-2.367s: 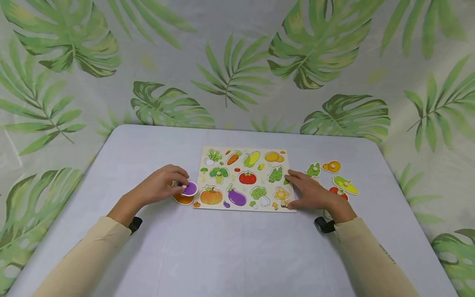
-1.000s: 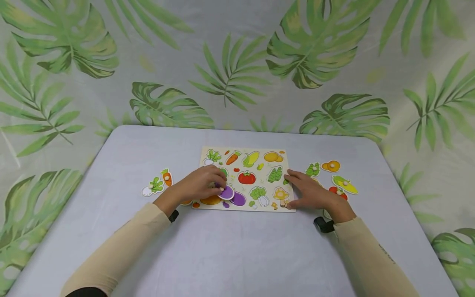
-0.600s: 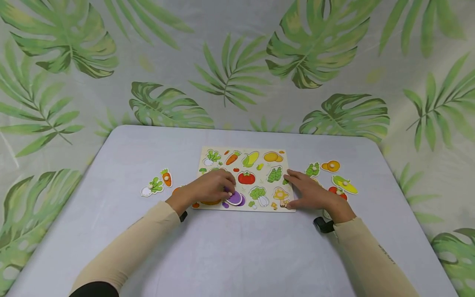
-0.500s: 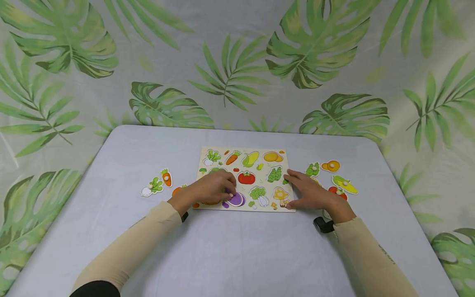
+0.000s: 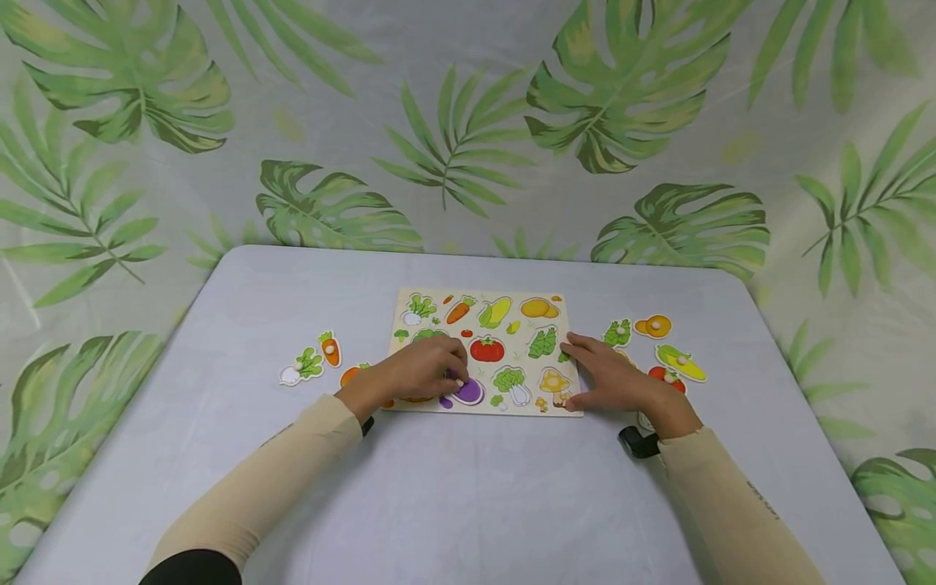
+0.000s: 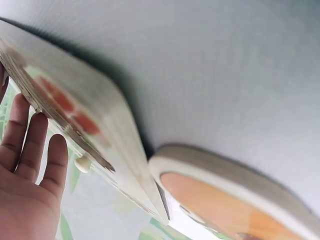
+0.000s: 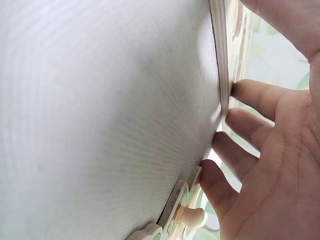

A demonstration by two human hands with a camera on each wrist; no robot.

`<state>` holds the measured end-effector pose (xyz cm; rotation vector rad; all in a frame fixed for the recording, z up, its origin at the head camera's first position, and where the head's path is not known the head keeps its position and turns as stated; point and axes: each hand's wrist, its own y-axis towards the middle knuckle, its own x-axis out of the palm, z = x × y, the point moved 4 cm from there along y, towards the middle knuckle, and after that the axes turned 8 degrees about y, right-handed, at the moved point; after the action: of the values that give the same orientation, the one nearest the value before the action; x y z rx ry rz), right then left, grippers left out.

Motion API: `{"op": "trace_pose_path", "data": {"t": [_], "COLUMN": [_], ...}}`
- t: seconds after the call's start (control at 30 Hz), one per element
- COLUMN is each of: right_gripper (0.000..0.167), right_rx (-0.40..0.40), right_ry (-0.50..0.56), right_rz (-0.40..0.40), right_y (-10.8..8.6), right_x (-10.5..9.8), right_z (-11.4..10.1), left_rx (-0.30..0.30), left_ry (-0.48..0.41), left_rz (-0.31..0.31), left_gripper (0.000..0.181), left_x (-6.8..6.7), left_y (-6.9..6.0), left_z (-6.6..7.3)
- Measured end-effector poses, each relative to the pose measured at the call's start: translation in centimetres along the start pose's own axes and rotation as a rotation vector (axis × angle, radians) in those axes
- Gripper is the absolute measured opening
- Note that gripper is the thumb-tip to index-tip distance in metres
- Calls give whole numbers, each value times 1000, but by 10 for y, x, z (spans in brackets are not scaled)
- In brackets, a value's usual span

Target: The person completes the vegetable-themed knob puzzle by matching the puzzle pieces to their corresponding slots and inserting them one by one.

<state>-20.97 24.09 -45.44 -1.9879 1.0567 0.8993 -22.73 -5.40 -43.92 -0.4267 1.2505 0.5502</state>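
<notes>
The wooden vegetable puzzle board (image 5: pixel 517 345) lies flat in the middle of the table. My left hand (image 5: pixel 427 366) reaches over its lower left part and pinches the purple eggplant piece (image 5: pixel 470 393) at its peg. That piece lies over the printed eggplant; whether it sits fully in the recess I cannot tell. My right hand (image 5: pixel 613 375) rests on the board's right edge with its fingers spread. In the right wrist view its fingertips (image 7: pixel 242 89) touch that edge. The left wrist view shows the board's side and a round peg (image 6: pixel 82 164), but not the pinched piece.
Left of the board lie a turnip piece (image 5: pixel 302 367), a carrot piece (image 5: pixel 331 349) and a partly covered pumpkin piece (image 5: pixel 349 375). To the right are asparagus (image 5: pixel 617 331), potato (image 5: pixel 653 327), corn (image 5: pixel 681 362) and tomato (image 5: pixel 667 378) pieces, with others partly hidden by the right arm.
My left hand has carried the eggplant piece from beside the board rightward onto the printed eggplant, shifting it slightly into line in the last half second. The right hand has stayed put.
</notes>
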Motion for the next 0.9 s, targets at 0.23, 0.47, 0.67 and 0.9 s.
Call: {"op": "trace_pose_path", "data": {"t": [0.23, 0.47, 0.67, 0.9], "right_gripper": [97, 97, 97, 97], "right_rx": [-1, -2, 1, -20], "right_ry": [0, 4, 3, 17], "right_rz": [0, -1, 0, 2], "right_y": [0, 0, 0, -1], "right_x": [0, 0, -1, -2], "right_z": [0, 0, 1, -2], "left_rx": [3, 4, 4, 1], "left_ry": [26, 42, 45, 46], "left_rz": [-4, -5, -1, 1], "left_gripper": [13, 13, 13, 13], "left_x": [2, 5, 5, 3], "left_y": [2, 4, 3, 3], "left_z": [0, -1, 0, 1]}}
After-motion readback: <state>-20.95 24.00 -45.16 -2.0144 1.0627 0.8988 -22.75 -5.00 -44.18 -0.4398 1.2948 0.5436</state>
